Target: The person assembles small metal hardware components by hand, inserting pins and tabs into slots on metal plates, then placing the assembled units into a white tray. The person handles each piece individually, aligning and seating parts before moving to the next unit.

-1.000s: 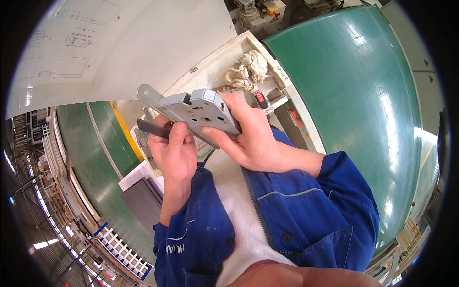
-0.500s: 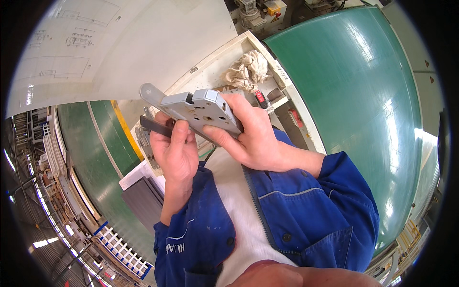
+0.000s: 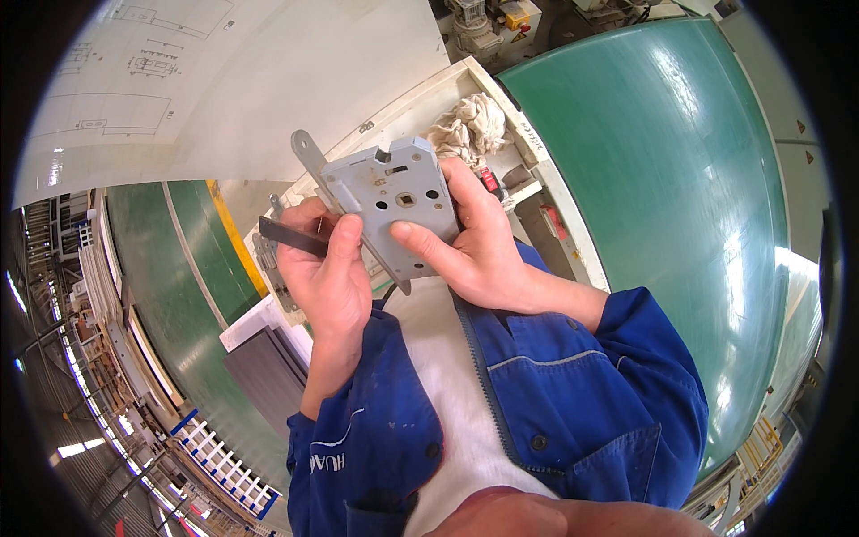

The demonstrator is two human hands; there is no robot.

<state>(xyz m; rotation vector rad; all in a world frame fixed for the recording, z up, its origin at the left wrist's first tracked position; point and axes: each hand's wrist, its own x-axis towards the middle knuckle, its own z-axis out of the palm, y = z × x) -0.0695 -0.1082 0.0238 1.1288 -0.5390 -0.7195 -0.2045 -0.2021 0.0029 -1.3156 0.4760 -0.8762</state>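
Observation:
A grey metal mortise lock (image 3: 376, 179) is held up in front of my chest, its flat case with a square hole and several round holes facing up toward me. My right hand (image 3: 488, 246) grips its right side, thumb across the case and fingers behind it. The long faceplate with rounded ends runs along the lock's left edge. Beside that edge, my left hand (image 3: 324, 264) is closed on a dark flat strip (image 3: 288, 235) that sticks out to the left. Whether the left fingers also touch the lock, I cannot tell.
Behind the lock stands a white tray-like bench (image 3: 394, 116) with a crumpled cloth (image 3: 479, 123) and a red-and-black item (image 3: 490, 182). More metal hardware (image 3: 268, 255) lies left of my left hand. Green surfaces (image 3: 653, 179) spread right and left; dark panels (image 3: 268, 371) are stacked lower left.
My right hand has turned the lock so that its broad face shows more fully, and its upper end has shifted right and up. The left hand keeps the dark strip almost in place.

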